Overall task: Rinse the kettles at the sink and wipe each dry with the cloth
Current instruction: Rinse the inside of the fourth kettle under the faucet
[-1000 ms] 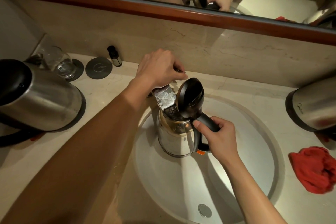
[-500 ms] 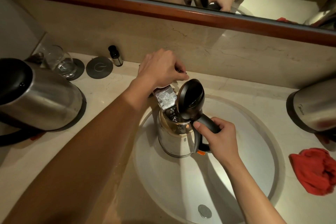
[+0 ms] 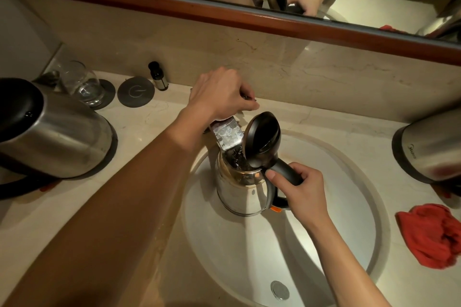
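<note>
Kettle (image 3: 239,192) stands upright in the sink (image 3: 324,244), lid (image 3: 262,142) raised, under the tap (image 3: 227,134). Right hand (image 3: 303,189) grips its handle. Left hand (image 3: 219,96), beyond it, curls over the tap lever. Cloth (image 3: 431,238) lies right of the right hand.

Kettle (image 3: 239,194): polished steel body, glossy black plastic lid (image 3: 262,141). Countertop (image 3: 154,127): smooth veined marble. Sink (image 3: 324,244): glazed white ceramic. Cloth (image 3: 431,237): red, nubbly terry.
</note>
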Motion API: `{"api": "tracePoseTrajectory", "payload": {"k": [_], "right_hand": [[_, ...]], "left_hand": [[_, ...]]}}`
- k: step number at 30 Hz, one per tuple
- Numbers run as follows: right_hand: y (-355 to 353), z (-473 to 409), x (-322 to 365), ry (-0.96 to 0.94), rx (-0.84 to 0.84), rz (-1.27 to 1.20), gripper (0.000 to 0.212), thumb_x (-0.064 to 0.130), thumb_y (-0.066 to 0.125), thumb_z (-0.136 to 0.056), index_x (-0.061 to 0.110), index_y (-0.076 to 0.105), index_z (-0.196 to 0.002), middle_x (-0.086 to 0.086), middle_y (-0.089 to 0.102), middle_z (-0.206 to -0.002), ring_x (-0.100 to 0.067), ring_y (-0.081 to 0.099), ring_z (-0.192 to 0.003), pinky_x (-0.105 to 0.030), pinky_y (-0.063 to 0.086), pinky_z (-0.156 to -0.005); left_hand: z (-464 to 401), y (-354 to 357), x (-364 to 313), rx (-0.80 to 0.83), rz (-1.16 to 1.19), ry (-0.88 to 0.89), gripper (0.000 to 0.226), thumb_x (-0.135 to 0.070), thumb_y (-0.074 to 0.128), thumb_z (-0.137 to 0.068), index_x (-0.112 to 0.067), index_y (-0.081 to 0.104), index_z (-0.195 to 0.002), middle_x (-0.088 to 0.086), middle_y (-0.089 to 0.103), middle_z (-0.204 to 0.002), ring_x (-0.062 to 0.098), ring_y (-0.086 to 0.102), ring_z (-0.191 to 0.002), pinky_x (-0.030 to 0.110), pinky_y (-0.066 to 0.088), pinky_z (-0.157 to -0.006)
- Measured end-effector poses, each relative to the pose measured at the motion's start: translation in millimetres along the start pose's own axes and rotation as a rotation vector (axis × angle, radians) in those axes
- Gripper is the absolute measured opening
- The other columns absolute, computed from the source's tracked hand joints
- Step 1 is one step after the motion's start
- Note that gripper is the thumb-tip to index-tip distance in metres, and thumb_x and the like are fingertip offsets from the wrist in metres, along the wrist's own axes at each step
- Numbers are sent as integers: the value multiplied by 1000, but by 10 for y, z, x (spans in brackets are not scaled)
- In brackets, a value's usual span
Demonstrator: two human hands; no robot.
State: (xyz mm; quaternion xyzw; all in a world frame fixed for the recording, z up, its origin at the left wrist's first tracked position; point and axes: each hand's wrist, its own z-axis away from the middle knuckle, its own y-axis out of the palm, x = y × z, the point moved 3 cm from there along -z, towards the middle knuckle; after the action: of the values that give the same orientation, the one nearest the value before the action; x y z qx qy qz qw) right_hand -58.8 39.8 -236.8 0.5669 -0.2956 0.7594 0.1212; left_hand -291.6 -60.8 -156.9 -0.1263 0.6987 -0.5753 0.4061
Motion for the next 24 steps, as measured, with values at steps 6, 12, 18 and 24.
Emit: {"api": "tracePoseTrajectory", "payload": {"k": [6, 12, 18, 24], "right_hand": [[-20, 11, -4, -6, 14, -13, 58, 44, 82, -66, -9, 57, -65, 9, 47, -46, -5, 40, -50, -13, 33, -52], [-26, -3, -29, 2, 14, -26, 60, 54, 78, -62, -4, 62, -65, 2, 51, -54, -9, 44, -54, -17, 35, -54], [-20, -8, -14, -9, 32, -35, 59, 54, 78, -62, -3, 61, -65, -9, 49, -55, -10, 44, -56, -20, 34, -55], [-26, 11, -16, -3, 36, -45, 46, 52, 79, -61, 9, 63, -61, 10, 52, -52, -7, 45, -53, -18, 35, -53]], "left_hand": [[-2, -4, 3, -2, -7, -2, 23, -55, 69, -83, -36, 78, -93, -17, 74, -92, 11, 63, -91, 29, 38, -73], [-14, 12, 12, 3, -7, -6, 24, -56, 69, -83, -37, 78, -93, -17, 74, -91, 11, 63, -90, 30, 40, -73], [-18, 15, 17, 0, -11, -4, 24, -57, 69, -82, -37, 78, -92, -18, 74, -89, 11, 63, -89, 30, 39, -73], [-17, 9, 11, 3, -15, -5, 24, -56, 69, -83, -37, 78, -92, -17, 74, -90, 11, 63, -88, 30, 41, -73]]}}
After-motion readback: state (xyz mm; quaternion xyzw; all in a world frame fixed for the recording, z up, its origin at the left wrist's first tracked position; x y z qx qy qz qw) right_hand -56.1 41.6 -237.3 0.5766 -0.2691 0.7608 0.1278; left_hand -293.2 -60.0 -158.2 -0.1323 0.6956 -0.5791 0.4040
